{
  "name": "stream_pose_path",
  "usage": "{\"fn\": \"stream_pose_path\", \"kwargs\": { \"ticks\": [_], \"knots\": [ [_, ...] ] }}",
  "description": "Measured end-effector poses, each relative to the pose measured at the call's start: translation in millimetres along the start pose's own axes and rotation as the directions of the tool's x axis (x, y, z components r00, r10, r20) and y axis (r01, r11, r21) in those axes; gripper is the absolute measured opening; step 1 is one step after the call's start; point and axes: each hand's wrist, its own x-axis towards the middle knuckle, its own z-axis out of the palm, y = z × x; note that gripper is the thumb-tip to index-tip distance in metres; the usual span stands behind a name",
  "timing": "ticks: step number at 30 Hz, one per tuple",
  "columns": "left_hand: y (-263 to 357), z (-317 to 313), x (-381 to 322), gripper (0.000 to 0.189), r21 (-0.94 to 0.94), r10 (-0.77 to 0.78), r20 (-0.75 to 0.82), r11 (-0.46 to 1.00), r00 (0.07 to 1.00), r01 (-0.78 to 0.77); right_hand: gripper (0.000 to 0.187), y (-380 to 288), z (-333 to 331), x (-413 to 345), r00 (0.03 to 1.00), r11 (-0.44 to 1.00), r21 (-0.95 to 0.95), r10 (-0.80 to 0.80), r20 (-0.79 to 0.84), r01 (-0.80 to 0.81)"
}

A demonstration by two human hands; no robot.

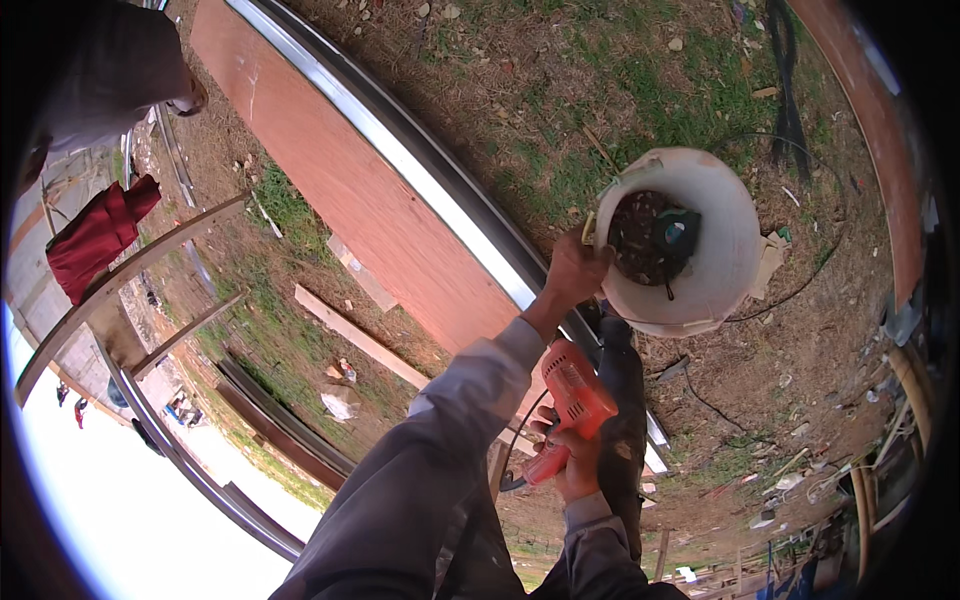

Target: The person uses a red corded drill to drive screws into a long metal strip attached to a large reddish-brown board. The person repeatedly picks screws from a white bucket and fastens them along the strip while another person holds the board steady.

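My left hand [577, 262] grips the near edge of a white bucket [682, 300], with a small yellowish piece showing by its fingers. Inside the bucket lie dark small pieces [641, 251] and a dark green item [679, 229] with a round label; what these are is unclear. Lower down, my right hand [574, 457] holds a red corded power drill [577, 394] by its grip; its front end is hidden. A black cable runs from the drill's base. Left of both hands stretches a reddish plywood board [360, 195] beside a shiny metal channel [405, 180].
Another person [112, 75] stands at the upper left, near a dark red cloth [105, 236] on a curved-looking beam [150, 262]. A loose wooden plank [360, 337] lies on the grass. Poles and debris [862, 487] fill the lower right; a thin cable crosses the ground.
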Motion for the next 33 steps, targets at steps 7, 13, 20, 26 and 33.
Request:
{"fn": "stream_pose_path", "kwargs": {
  "ticks": [7,13,20,26,33],
  "knots": [
    [46.8,-90.9,69.2,0.04,-0.546,0.028,-0.383,0.799,0.923,-0.251,0.073,-1.7,27.5,-3.3,1.0,0.985,-0.174,-0.008,0.005,0.009],
    [59.2,-138.7,86.1,0.056,-0.211,0.363,-0.415,0.854,0.834,-0.476,0.071,-13.1,59.4,-17.0,0.992,0.973,-0.205,-0.089,0.087,0.105],
    [-56.9,-294.0,-1.2,0.095,0.683,0.429,-0.539,0.726,0.725,0.078,0.078,-58.1,160.6,-78.8,0.872,0.674,-0.578,-0.467,0.149,0.46],
    [-48.6,-340.1,21.9,0.135,0.864,0.36,-0.347,0.482,0.866,0.146,0.084,-70.6,237.2,-134.2,0.788,0.261,-0.842,-0.553,0.271,0.473],
    [-47.0,-316.1,35.3,0.079,0.89,0.389,-0.366,0.411,0.845,0.196,0.091,-60.6,242.8,-216.7,0.775,0.267,-0.91,-0.626,0.086,0.318]
  ]
}}
